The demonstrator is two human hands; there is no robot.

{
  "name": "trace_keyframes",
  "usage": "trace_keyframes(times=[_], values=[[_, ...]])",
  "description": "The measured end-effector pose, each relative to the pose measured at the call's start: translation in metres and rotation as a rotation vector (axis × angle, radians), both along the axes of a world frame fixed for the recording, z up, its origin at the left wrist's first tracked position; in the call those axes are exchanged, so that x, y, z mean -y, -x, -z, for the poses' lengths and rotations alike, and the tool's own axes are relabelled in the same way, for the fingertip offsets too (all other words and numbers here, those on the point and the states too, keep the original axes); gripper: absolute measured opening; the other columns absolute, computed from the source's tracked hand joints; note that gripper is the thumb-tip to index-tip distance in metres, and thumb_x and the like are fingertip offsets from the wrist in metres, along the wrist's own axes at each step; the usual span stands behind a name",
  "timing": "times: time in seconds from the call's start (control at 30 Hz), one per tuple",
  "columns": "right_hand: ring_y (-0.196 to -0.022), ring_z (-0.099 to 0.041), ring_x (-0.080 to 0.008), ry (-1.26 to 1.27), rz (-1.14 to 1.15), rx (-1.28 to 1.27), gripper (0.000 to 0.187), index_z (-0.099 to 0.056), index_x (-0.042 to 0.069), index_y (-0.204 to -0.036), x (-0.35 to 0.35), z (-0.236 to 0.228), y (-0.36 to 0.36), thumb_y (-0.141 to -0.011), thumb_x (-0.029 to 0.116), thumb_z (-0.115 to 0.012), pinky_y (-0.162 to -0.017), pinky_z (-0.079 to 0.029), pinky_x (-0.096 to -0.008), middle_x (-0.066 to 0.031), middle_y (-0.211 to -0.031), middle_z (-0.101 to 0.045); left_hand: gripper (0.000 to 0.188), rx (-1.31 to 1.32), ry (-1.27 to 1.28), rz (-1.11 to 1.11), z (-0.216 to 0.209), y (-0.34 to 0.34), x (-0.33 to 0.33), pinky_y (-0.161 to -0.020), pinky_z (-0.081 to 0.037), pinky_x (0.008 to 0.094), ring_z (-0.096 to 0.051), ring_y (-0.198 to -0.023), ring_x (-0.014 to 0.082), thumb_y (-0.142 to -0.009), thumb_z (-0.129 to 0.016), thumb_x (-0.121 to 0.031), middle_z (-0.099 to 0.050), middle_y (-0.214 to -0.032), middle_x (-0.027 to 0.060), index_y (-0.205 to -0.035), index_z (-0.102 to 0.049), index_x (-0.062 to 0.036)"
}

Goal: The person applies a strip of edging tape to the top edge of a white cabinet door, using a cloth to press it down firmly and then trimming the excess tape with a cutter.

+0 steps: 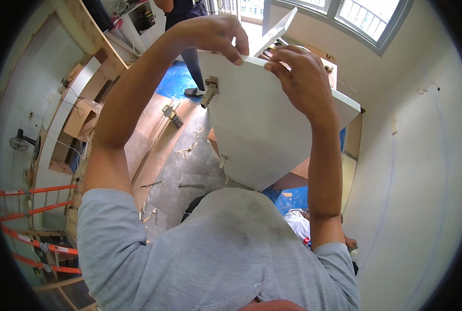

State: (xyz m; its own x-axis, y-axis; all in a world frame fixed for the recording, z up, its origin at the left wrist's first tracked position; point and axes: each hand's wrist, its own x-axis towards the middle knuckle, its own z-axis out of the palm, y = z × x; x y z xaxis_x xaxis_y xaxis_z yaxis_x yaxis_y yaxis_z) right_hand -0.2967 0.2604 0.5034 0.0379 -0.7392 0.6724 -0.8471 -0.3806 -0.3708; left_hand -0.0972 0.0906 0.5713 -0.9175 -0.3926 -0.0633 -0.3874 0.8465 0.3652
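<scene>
A large white cabinet door (262,119) stands tilted in front of my chest, its top edge at the level of both hands. My left hand (218,39) is closed over that edge, thumb against the near face and fingers reaching behind it. Farther right, my right hand (303,78) pinches the same edge between thumb and bent fingers. Some fingertips are hidden behind the door. A metal hinge (210,92) is fixed near the door's left side, and a second hinge (223,161) shows lower down.
An orange ladder (39,192) is at the left, near wooden cabinet frames (78,119). A yellow-and-black tool (173,116) lies on brown boards (148,127). Scraps (188,149) litter the grey floor. A person (189,57) stands beyond; another, in white (297,224), is low at the right.
</scene>
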Motion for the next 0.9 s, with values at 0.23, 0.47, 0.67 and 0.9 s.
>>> trace_keyframes(times=[0.23, 0.47, 0.67, 0.9], values=[[-0.092, -0.071, -0.0347, -0.101, -0.030, 0.056, 0.013, -0.074, 0.002, -0.103, 0.024, 0.011, -0.035, -0.094, 0.012, -0.073, -0.084, -0.054, -0.0440, -0.0148, -0.104, -0.075, 0.026, -0.059, 0.038, 0.015, 0.005, -0.013, -0.001, -0.074, -0.050, 0.0327, -0.065, -0.081, 0.0155, -0.081, -0.084, -0.014, -0.071, -0.088, 0.0051, -0.104, -0.082, -0.0024], [-0.091, -0.072, -0.0370, -0.091, -0.058, 0.046, 0.014, -0.075, 0.003, -0.100, 0.024, 0.004, -0.035, -0.097, 0.015, -0.068, -0.082, -0.055, -0.0462, -0.0155, -0.101, -0.075, 0.037, -0.095, -0.207, -0.115, 0.005, -0.061, 0.023, -0.081, -0.057, 0.0308, -0.071, -0.091, 0.0157, -0.087, -0.088, -0.022, -0.080, -0.100, 0.0094, -0.117, -0.080, -0.0003], [-0.091, -0.072, -0.0366, -0.117, -0.039, 0.067, 0.015, -0.075, 0.004, -0.101, 0.029, 0.003, -0.040, -0.096, 0.018, -0.070, -0.082, -0.055, -0.0467, -0.0151, -0.102, -0.076, 0.022, -0.255, -0.291, 0.015, 0.022, -0.078, 0.043, -0.078, -0.058, 0.0292, -0.072, -0.087, 0.0139, -0.089, -0.083, -0.008, -0.078, -0.100, 0.0085, -0.108, -0.080, 0.0025], [-0.086, -0.071, -0.0368, -0.032, -0.121, -0.018, 0.009, -0.072, 0.006, -0.096, 0.057, 0.011, -0.068, -0.095, 0.015, -0.071, -0.076, -0.055, -0.0467, -0.0116, -0.097, -0.072, 0.017, -0.283, -0.228, 0.088, 0.023, -0.074, 0.039, -0.077, -0.058, 0.0318, -0.073, -0.085, 0.0167, -0.089, -0.081, -0.005, -0.075, -0.093, 0.0097, -0.105, -0.080, 0.0023]])
